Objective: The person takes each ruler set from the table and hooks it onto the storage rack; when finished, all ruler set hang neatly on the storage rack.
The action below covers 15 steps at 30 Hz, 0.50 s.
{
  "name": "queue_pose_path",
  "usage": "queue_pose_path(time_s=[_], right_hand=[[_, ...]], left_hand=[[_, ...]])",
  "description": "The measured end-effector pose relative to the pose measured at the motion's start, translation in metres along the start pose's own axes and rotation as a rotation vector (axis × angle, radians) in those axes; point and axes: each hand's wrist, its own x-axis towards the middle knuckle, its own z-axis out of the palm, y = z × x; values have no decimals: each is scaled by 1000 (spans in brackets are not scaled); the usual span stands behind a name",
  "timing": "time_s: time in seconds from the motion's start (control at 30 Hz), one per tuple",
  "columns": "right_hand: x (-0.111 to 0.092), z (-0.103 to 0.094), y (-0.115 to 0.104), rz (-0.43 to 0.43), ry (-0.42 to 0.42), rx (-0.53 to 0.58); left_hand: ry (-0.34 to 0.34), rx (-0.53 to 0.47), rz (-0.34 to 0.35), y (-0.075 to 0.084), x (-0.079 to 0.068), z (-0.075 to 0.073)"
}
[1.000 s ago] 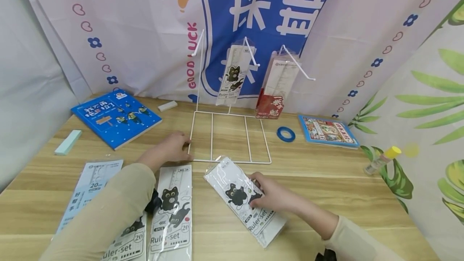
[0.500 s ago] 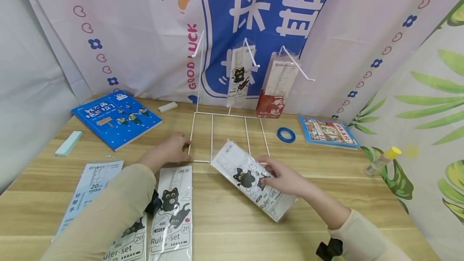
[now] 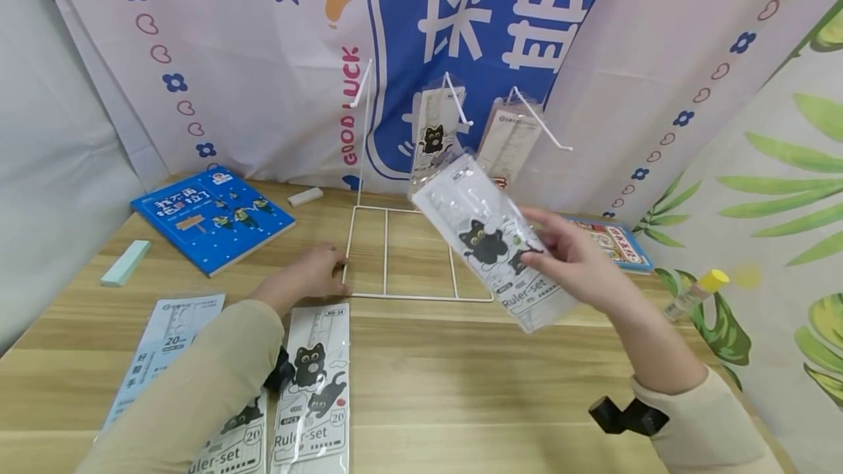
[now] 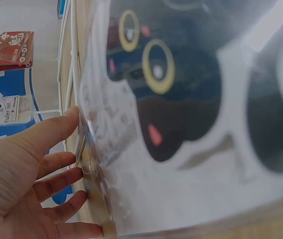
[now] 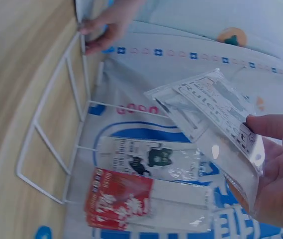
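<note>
My right hand [image 3: 569, 262] pinches a clear-wrapped ruler set [image 3: 484, 232] with black cats on its card, thumb on the front. It is raised and tilted before the white wire rack [image 3: 386, 254], overlapping the hanging packs in the head view. Another cat ruler set [image 3: 437, 126] hangs on the middle hook; a red-and-white ruler pack [image 5: 119, 199] hangs on the right one. The left hook [image 3: 361, 83] bears nothing. My left hand [image 3: 316, 273] rests at the rack base's left side, fingers spread and fingertips on the wire [image 4: 76, 64].
Cat ruler sets [image 3: 311, 386] and a blue ruler pack [image 3: 174, 324] lie at the front left, partly under the left sleeve. A blue book [image 3: 214, 218], a mint-green block [image 3: 125, 263] and a white block [image 3: 305, 197] lie behind. A yellow-capped glue bottle [image 3: 698, 291] stands at right.
My right hand has lifted the ruler set off the table, up and rightward toward the hooks. The pack on the middle hook has swung a little. My left hand has stayed at the rack.
</note>
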Motion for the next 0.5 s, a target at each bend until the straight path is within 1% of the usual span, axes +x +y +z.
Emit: queue_pose_path(time_s=[0.1, 0.23, 0.33, 0.5], right_hand=[[-2, -10, -10, -47, 56, -5], [-4, -19, -20, -62, 117, -22], [-5, -22, -23, -52, 126, -15], [-5, -27, -22, -11, 138, -19]], left_hand=[[-2, -2, -1, -1, 0, 0], [3, 0, -2, -2, 0, 1], [6, 3, 3, -2, 0, 1], [7, 14, 13, -1, -1, 0]])
